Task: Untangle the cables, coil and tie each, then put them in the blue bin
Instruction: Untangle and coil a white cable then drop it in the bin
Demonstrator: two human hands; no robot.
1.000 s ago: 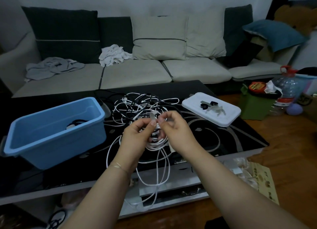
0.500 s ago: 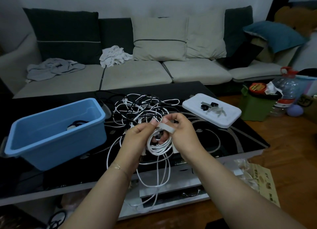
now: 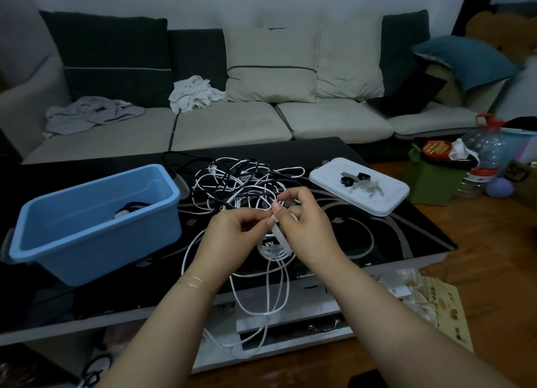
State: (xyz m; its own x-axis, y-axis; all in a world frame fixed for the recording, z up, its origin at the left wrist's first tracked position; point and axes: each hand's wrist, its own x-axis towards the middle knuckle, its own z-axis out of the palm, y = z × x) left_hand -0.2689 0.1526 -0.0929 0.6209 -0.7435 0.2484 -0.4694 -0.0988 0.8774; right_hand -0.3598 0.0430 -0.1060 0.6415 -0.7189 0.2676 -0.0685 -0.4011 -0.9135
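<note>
Here, a white cable (image 3: 273, 252) is held up over the near edge of the black glass table (image 3: 406, 230) by both hands. The left hand (image 3: 232, 239) has its fingers curled inward, thumb and forefinger pinching the cable bundle at its top. Just right of those fingertips, the right hand (image 3: 305, 227) pinches a white tie strap (image 3: 280, 235), which runs down from its fingertips across the coiled part of the cable. Below both sets of fingers, long loops of the same cable hang past the table edge, down in front of the lower shelf.

Beyond the fingertips, a tangle of black and white cables (image 3: 241, 184) lies spread on the table. Well to the left of the left fingers, the blue bin (image 3: 96, 222) stands on the table, and a dark coiled cable (image 3: 130, 209) is seen inside it. Farther right of the right fingers, a white lid (image 3: 377, 197) rests on the table with several small ties (image 3: 357, 181) on top.
</note>
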